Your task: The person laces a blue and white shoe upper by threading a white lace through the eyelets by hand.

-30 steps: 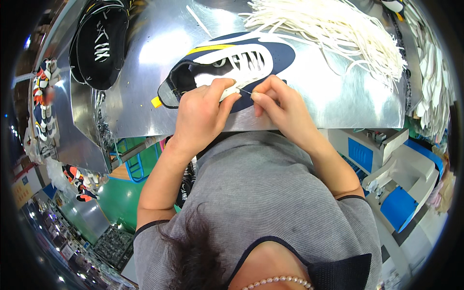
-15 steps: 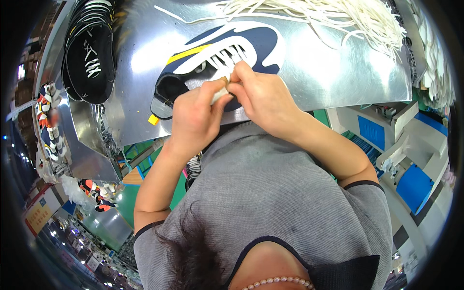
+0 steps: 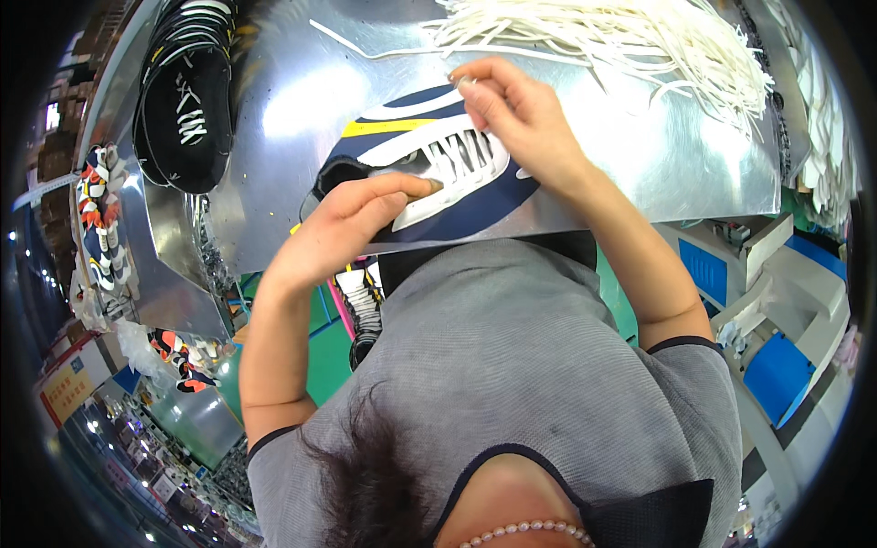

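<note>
A navy, white and yellow shoe upper [image 3: 484,199] lies on the metal table below my hands, its heel end to the left. White shoelace [image 3: 464,157] crosses its eyelet rows in several bars. My left hand [image 3: 352,215] rests over the near side of the upper, thumb and fingers pinched together at the eyelet edge. Above the far side of the toe, my right hand [image 3: 525,114] is raised with thumb and index finger pressed together. Whatever lies between those fingertips is too small to make out. The left hand covers part of the heel end.
A thick bundle of loose white laces [image 3: 630,41] spreads along the back right of the metal table [image 3: 283,196]. Nested black shoe uppers [image 3: 187,114] stand at the back left. More coloured uppers [image 3: 100,215] hang farther left. White-and-blue bins [image 3: 776,365] stand at the right.
My hands were together at the eyelets and are now apart. The right hand has moved up and away over the toe; the left stays near the eyelet edge. The upper appears shifted slightly right.
</note>
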A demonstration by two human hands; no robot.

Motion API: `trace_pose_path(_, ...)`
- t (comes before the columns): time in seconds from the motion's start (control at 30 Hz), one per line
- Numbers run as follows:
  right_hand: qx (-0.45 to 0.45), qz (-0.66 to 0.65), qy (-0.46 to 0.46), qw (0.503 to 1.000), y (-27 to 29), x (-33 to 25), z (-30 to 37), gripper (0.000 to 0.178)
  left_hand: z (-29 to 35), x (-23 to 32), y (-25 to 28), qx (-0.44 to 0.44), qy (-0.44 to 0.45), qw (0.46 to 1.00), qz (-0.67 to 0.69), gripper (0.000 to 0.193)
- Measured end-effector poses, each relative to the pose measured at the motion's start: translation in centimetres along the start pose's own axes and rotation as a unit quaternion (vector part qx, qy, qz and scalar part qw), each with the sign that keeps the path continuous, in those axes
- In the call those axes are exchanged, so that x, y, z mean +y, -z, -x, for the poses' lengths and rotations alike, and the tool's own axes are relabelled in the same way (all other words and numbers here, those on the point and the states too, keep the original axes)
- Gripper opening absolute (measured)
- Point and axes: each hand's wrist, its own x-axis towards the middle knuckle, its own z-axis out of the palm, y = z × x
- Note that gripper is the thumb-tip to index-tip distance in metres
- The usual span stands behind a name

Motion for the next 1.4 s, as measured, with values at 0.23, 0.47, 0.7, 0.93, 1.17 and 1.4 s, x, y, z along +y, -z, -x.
trace_pose_path(0.23,0.01,0.035,-0.025,0.999,-0.3,0.9,-0.3,0.023,-3.0,-0.6,0.6,-0.057,0.019,0.997,-0.038,0.015)
trace_pose_path(0.47,0.059,0.054,-0.038,0.996,-0.7,1.0,-0.2,0.023,-1.3,0.8,0.3,-0.054,-0.097,0.89,-0.442,0.013)
trace_pose_path(0.7,0.076,-0.105,-0.071,0.989,0.1,0.3,0.5,0.026,7.0,-7.2,-4.9,0.487,-0.233,0.78,-0.316,0.039)
trace_pose_path(0.93,0.0,-0.004,-0.082,0.997,-2.5,-0.9,-1.0,0.021,5.7,-7.7,-5.2,0.234,-0.025,0.775,0.586,0.04)
trace_pose_path(1.17,-0.055,-0.014,-0.095,0.994,-4.9,-3.7,-8.0,0.022,6.7,0.8,-0.3,0.247,-0.369,0.71,0.547,0.044)
trace_pose_path(1.4,0.015,0.385,0.136,0.913,-10.5,3.2,-16.8,0.025,4.1,-1.6,7.6,0.606,-0.138,0.775,-0.118,0.032)
